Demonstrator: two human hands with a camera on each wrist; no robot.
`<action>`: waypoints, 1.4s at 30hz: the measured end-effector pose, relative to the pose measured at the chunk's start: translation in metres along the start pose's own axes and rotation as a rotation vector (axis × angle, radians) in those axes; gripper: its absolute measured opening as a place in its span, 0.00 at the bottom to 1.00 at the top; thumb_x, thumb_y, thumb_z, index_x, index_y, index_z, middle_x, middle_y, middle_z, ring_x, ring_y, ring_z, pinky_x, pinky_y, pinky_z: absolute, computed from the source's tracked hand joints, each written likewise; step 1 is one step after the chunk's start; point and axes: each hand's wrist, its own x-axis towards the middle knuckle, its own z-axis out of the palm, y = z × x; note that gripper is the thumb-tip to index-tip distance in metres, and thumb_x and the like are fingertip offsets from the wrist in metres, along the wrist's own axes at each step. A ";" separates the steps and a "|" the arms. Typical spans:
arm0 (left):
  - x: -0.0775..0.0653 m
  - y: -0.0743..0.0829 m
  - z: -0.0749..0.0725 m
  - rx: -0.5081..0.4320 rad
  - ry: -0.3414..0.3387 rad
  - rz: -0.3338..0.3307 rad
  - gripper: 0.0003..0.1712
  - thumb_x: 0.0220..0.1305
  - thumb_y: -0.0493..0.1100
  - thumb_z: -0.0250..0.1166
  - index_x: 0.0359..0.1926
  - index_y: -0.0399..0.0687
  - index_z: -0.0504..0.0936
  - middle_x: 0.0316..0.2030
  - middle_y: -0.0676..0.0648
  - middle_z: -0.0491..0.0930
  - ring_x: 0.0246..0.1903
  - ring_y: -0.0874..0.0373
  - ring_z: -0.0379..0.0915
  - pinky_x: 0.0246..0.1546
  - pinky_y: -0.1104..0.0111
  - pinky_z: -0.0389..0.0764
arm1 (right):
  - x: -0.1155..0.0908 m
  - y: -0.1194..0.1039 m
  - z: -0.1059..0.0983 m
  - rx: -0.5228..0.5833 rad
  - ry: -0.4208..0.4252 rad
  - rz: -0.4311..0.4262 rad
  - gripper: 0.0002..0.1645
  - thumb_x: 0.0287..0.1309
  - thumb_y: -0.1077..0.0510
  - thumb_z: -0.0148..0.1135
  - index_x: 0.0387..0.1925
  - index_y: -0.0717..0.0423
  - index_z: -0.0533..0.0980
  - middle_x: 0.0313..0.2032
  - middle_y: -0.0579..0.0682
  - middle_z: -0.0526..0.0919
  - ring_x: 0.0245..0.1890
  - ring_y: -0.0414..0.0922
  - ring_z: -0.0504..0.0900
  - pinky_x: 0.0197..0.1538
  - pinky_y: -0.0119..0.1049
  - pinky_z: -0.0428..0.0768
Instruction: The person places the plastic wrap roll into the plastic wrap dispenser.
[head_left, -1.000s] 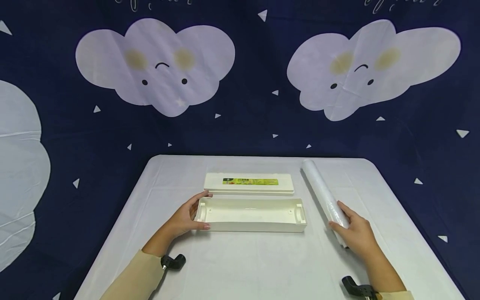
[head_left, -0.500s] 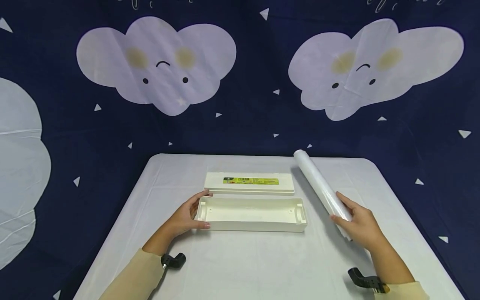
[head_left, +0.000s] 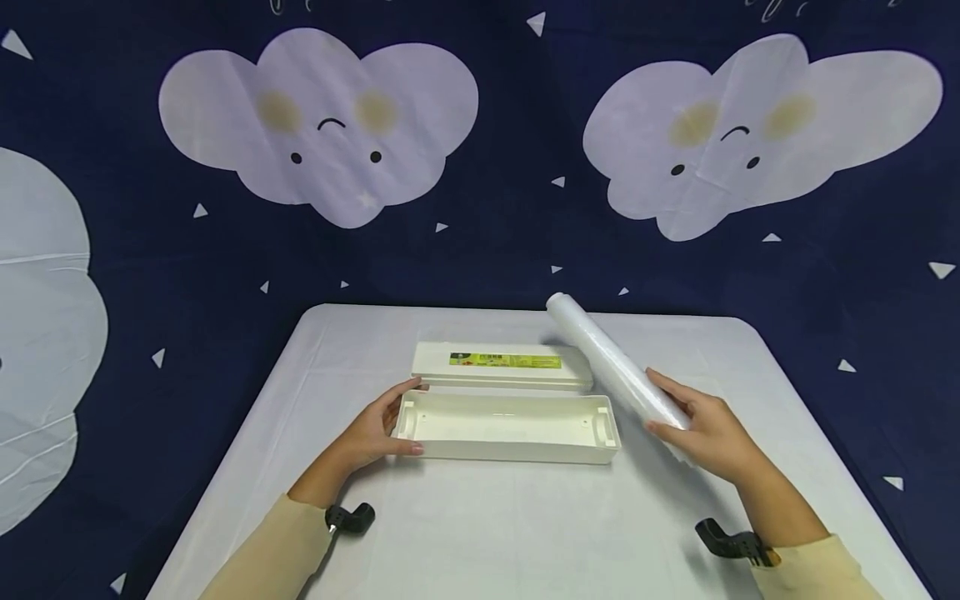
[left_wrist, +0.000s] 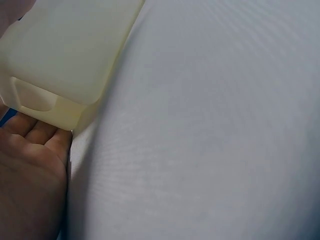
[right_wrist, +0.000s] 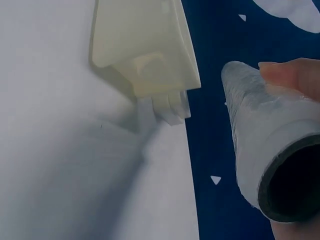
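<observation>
An open, white, long plastic box (head_left: pixel 517 452) lies on the table in the head view. My left hand (head_left: pixel 367 435) grips its left end, thumb on the front wall and fingers at the back. My right hand (head_left: pixel 708 433) holds a roll of cling film (head_left: pixel 600 346) by its near end. The roll is tilted above the table, its far end over the right side of the lid (head_left: pixel 432 360). In the right wrist view the hollow core of the cling film roll (right_wrist: pixel 250 130) faces the camera, apart from the box (right_wrist: pixel 140 35). The left palm (left_wrist: pixel 32 175) shows beside the box end.
Behind the box lies its white lid with a green and yellow label (head_left: pixel 502 361). A white cloth covers the table (head_left: pixel 510 533). A dark blue curtain with printed clouds (head_left: pixel 322 117) hangs at the back. Each wrist wears a black camera mount (head_left: pixel 351 518).
The cling film roll has been lifted off the table and swung left, its far end now over the lid. My left hand has stayed on the box.
</observation>
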 end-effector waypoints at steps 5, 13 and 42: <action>0.001 0.000 0.000 -0.002 -0.003 0.008 0.68 0.41 0.31 0.87 0.82 0.46 0.59 0.76 0.43 0.64 0.77 0.45 0.55 0.71 0.76 0.58 | 0.007 -0.003 0.003 0.057 -0.039 -0.045 0.47 0.59 0.62 0.80 0.76 0.59 0.69 0.70 0.63 0.73 0.59 0.59 0.78 0.46 0.31 0.83; 0.001 -0.003 -0.001 -0.011 -0.010 0.025 0.68 0.41 0.31 0.87 0.82 0.44 0.59 0.76 0.41 0.63 0.77 0.44 0.54 0.71 0.76 0.58 | 0.016 -0.008 0.009 0.133 -0.101 -0.121 0.46 0.58 0.63 0.80 0.75 0.60 0.70 0.70 0.61 0.73 0.57 0.53 0.79 0.47 0.29 0.83; 0.000 -0.004 -0.003 -0.028 -0.026 0.060 0.67 0.43 0.27 0.85 0.82 0.41 0.58 0.77 0.38 0.62 0.75 0.39 0.56 0.72 0.71 0.59 | 0.052 -0.032 0.034 0.279 -0.424 -0.325 0.43 0.61 0.62 0.78 0.75 0.58 0.71 0.71 0.55 0.74 0.51 0.51 0.81 0.46 0.39 0.86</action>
